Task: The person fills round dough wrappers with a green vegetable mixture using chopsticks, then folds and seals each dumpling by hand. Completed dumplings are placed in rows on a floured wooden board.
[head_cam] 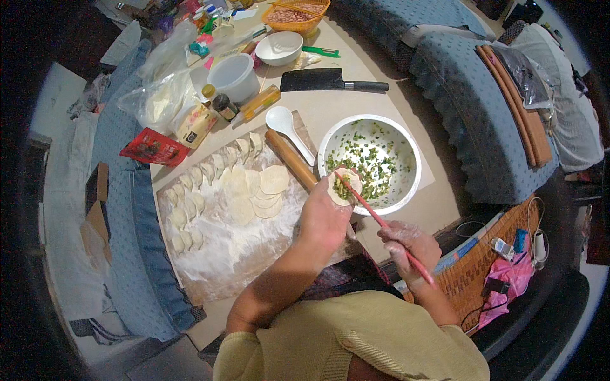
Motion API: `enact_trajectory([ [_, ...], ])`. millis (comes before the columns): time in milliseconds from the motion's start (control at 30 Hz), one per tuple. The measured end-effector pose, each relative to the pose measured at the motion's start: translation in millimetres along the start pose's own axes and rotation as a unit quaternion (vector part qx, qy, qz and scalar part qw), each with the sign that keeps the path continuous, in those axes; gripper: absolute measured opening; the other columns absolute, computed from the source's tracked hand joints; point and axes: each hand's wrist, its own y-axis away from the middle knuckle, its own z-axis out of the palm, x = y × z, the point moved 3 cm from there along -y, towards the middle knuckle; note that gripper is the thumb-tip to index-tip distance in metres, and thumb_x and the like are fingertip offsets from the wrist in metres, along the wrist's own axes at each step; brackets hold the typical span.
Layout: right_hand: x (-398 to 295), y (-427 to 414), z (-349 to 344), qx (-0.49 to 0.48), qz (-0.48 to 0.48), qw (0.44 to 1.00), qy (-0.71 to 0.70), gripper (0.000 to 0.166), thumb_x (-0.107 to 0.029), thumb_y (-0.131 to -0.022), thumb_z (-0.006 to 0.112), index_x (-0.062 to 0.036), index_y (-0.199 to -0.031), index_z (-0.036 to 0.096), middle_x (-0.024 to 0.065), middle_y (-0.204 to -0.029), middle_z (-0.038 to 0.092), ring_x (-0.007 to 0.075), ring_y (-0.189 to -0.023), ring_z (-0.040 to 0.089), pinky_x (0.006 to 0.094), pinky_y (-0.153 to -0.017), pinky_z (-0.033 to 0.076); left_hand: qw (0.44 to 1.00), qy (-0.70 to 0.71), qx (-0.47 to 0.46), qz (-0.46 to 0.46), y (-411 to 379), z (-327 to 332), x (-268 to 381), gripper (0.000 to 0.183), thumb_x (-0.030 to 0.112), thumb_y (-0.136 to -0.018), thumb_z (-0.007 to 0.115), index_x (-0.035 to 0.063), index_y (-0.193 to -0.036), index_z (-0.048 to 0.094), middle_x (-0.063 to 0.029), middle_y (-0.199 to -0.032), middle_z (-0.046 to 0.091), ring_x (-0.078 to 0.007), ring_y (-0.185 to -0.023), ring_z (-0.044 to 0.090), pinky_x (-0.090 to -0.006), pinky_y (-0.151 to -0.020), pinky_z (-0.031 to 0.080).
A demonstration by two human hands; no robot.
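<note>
A round dumpling wrapper (339, 196) with chopped green filling (342, 188) on it lies in my left hand (325, 216), over the near left rim of a white bowl (416, 176). Floury fingers of my right hand (411, 245) grip red chopsticks (374, 215), whose tips touch the filling. More chopped green filling is scattered inside the bowl. To the left, on a floured wooden board (214, 281), flat wrappers (274, 180) overlap beside rows of folded dumplings (177, 218). A wooden rolling pin (290, 159) lies between board and bowl, its near end hidden by my left hand.
Beyond the bowl are a black cleaver (312, 80), a white spoon (281, 120), a smaller white bowl (279, 49) and a plastic tub (233, 76). Bottles (224, 106), a red packet (155, 146) and an orange basket (296, 24) stand farther off. Blue-covered seats (476, 105) flank the table.
</note>
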Motion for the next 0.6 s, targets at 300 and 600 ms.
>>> enact_trajectory([
  [300, 9.3, 12.2, -5.7, 0.112, 0.085, 0.956, -0.258, 0.037, -0.036, -0.092, 0.060, 0.0012, -0.096, 0.063, 0.0203, -0.094, 0.067, 0.0249, -0.076, 0.068, 0.0303, -0.059, 0.054, 0.997, -0.075, -0.014, 0.026, -1.4, -6.3, 8.7, 0.038, 0.020, -0.099, 0.038, -0.0058, -0.126, 0.046, -0.0199, -0.125, 0.055, -0.0309, -0.118, 0.052, -0.0423, -0.105, 0.039],
  [600, 73.3, -13.3, 26.3, 0.111, 0.224, 0.933, -0.257, 0.026, -0.020, -0.097, 0.053, 0.0042, -0.101, 0.062, 0.0146, -0.089, 0.068, 0.0178, -0.075, 0.067, 0.0279, -0.063, 0.055, 0.999, 0.049, 0.023, 0.004, 17.9, -42.2, 30.0, 0.036, 0.021, -0.097, 0.043, -0.0043, -0.123, 0.049, -0.0187, -0.124, 0.056, -0.0294, -0.118, 0.052, -0.0410, -0.104, 0.039],
])
